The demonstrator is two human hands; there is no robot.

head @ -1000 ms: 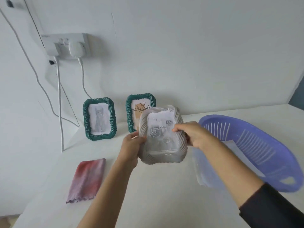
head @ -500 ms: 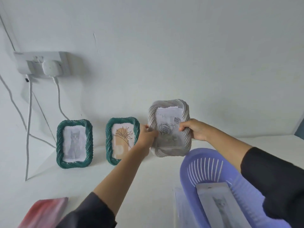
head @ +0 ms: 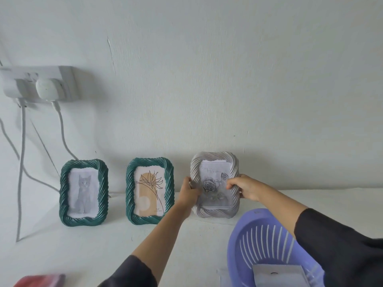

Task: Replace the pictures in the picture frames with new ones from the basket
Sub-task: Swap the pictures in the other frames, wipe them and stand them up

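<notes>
- We read "Rose of" at the top of the grey rose print (head: 214, 175); the line below starts with "M" and then blurs.
- Our left hand (head: 189, 191) curls round the left edge of the pale grey twisted-rope picture frame (head: 215, 156), thumb on its front.
- Our right hand (head: 246, 188) pinches the right edge, fingertips lying on the print.
- Between our fingers the frame stands upright, close to the white wall (head: 228, 79).
- Left of the left fingers stands the dark green twisted-rope frame with a plant drawing (head: 150, 190), then the matching green frame with a grey cat (head: 84, 192).
- Below the right fingers sits the purple slotted plastic basket (head: 267, 235), holding a pale sheet (head: 277, 275).
</notes>
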